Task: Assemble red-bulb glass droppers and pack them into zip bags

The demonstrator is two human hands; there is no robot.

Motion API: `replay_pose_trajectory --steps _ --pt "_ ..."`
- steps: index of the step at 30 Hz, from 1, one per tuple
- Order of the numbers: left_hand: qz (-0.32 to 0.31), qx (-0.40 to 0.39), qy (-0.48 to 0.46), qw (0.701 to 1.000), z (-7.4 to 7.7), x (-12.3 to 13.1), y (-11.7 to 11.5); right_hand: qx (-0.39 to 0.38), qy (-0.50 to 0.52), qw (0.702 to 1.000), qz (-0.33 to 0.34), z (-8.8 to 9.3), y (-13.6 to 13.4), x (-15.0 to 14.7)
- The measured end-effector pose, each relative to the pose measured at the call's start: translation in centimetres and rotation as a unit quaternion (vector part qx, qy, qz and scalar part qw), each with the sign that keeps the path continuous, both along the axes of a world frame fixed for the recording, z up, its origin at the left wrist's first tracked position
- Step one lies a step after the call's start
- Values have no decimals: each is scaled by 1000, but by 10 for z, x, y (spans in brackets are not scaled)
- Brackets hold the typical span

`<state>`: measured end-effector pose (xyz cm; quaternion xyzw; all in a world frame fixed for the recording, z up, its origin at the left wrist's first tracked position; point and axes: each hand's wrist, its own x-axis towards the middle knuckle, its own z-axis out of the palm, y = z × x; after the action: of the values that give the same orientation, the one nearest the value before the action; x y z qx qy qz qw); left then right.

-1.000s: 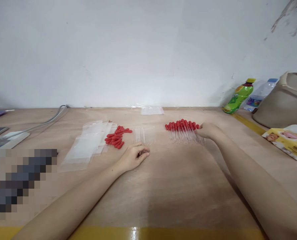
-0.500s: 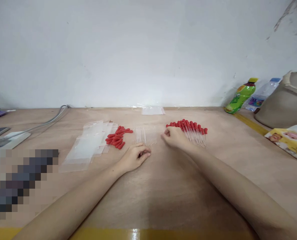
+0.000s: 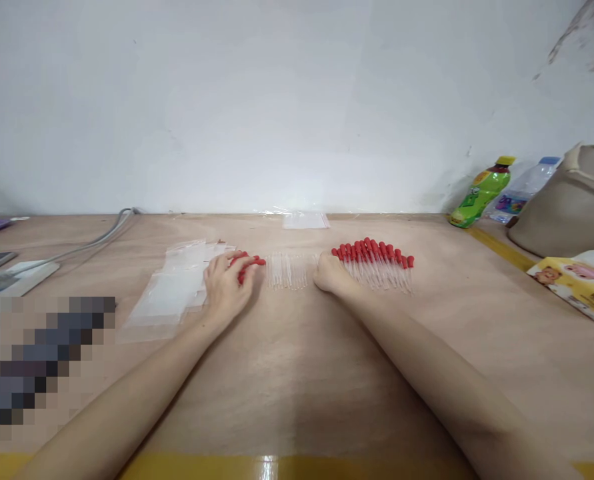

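My left hand (image 3: pixel 228 285) reaches over the pile of red rubber dropper bulbs (image 3: pixel 244 270), its fingers apart and touching the pile, which it partly covers. Beside it, thin clear dropper tubes (image 3: pixel 287 272) lie side by side in a row. At the right end of that row is my right hand (image 3: pixel 331 273), closed, with its fingertips turned away; whatever they may hold is hidden. Just right of this hand, a fan of droppers (image 3: pixel 377 257) lies on the table, each clear tube topped with a red bulb.
Clear plastic bags (image 3: pixel 177 287) lie overlapped left of the bulbs. A flat white packet (image 3: pixel 305 221) rests by the wall. To the right are a green drink bottle (image 3: pixel 481 193), a clear bottle (image 3: pixel 521 193), a beige bag (image 3: pixel 567 207) and a yellow packet (image 3: pixel 577 287). A cable (image 3: pixel 91 240) runs at left.
My left hand has moved left and away from me, from in front of the clear tubes onto the red bulbs, opening its fingers. My right hand has shifted slightly left, toward the tubes.
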<state>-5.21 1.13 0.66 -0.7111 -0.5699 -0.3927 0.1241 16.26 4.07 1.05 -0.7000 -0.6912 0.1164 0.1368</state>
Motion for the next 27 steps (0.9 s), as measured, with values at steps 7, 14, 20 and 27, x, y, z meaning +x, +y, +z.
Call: replay_pose_trajectory --steps 7,14,20,27 --pt "40 -156 -15 987 -7 -33 33 5 -9 1000 16 0 -2 8" --pt "-14 -182 -47 982 -10 -27 35 21 -13 999 33 -3 -6 12" --pt "-52 -172 -55 982 -10 -13 32 24 -15 999 37 -3 -9 20" --pt "-45 -111 -45 992 -12 15 31 32 -17 999 34 -2 -11 23"
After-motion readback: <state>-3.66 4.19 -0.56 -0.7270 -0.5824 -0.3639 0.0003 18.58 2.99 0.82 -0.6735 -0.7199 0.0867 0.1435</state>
